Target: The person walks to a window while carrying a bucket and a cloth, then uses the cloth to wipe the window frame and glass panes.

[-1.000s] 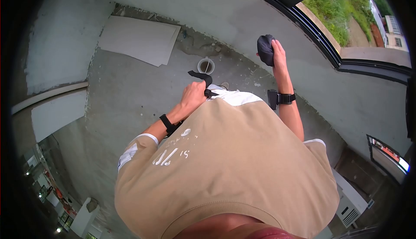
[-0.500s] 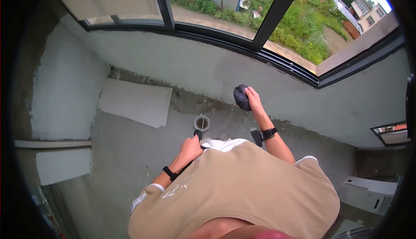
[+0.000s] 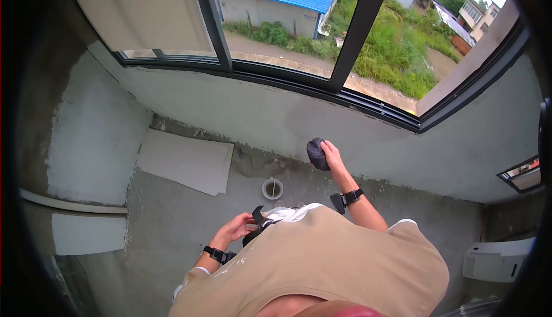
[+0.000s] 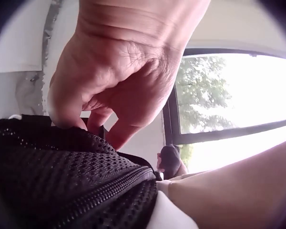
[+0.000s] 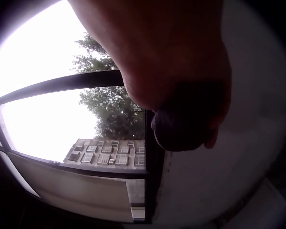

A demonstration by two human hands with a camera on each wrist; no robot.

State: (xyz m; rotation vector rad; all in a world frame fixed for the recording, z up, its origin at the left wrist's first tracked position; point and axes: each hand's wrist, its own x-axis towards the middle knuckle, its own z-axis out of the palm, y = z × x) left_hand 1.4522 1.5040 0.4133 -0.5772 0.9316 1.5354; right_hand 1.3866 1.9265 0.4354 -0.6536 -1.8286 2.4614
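My right hand is held out ahead toward the wall below the window, gripping a dark grey rounded bundle that looks like folded cloth. Seen from the right wrist, the bundle sits dark in the curled fingers. At waist height, my left hand is on a black mesh bag with a zipper. Its thumb and fingers bend down over the bag's upper edge and pinch it, the fingertips partly hidden behind the mesh. A black strap sticks up beside these fingers.
A white bucket with a stick across it stands on the concrete floor just ahead of the feet. Pale board lies at the wall's foot to the left. Dark-framed windows span the wall ahead. A white unit stands at right.
The head view has tilted up, showing more window. The left hand has shifted from a closed grip at the strap to looser, more extended fingers on the bag. The right hand keeps the bundle.
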